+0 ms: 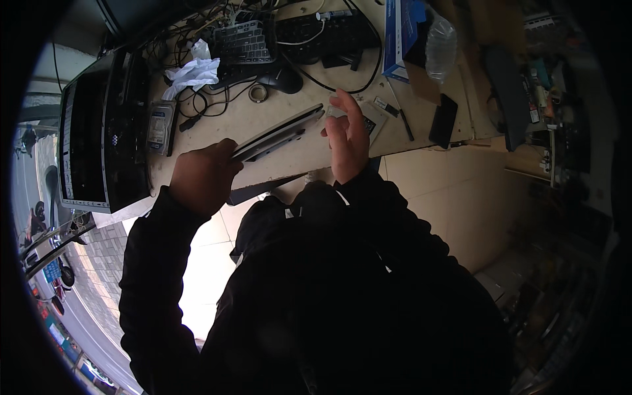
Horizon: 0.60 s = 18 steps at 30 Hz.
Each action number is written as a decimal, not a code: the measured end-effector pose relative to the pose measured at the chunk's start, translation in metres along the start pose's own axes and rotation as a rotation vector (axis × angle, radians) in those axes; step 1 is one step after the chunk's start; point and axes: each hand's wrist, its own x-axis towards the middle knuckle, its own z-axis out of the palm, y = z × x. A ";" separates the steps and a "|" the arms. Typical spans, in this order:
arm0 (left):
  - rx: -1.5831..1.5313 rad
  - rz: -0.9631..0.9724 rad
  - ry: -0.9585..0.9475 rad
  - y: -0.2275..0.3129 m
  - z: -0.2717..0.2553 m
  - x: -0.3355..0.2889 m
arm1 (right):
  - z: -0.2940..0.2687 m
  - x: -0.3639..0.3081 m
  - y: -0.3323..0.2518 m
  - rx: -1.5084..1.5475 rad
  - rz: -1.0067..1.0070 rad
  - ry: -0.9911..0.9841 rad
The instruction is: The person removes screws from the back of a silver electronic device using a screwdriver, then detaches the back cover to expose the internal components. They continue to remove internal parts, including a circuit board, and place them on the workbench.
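Note:
My left hand (203, 174) is closed round the left end of a thin, flat device that looks like a closed laptop (280, 133). It is tilted up, seen almost edge-on, above the front of the workbench (217, 135). Dark bumps stick out from its lower face. Beside its right end is my right hand (349, 145), fingers apart and partly bent, holding nothing. A small gap seems to part the fingertips from the device. Behind the right hand lies a pale flat piece (376, 123), partly covered.
Around the bench are a hard drive (158, 128), a screen (89, 131), a tape roll (258, 93), a mouse (283, 80), crumpled paper (194, 74), keyboards (245, 43) and tangled cables. To the right lie a thin dark tool (403, 122), a black phone (444, 120) and a blue box (395, 43).

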 end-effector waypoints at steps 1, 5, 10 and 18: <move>0.000 0.008 0.013 0.000 0.003 -0.004 | 0.000 0.007 0.000 -0.019 -0.063 -0.117; 0.009 0.082 0.322 -0.004 0.017 -0.022 | 0.010 0.014 0.010 -0.138 -0.132 -0.182; 0.299 -0.153 0.744 -0.065 0.039 -0.090 | 0.006 0.008 0.009 -0.119 -0.101 -0.173; -1.046 -0.510 1.187 -0.100 0.105 -0.126 | 0.002 0.001 0.007 -0.147 -0.069 -0.179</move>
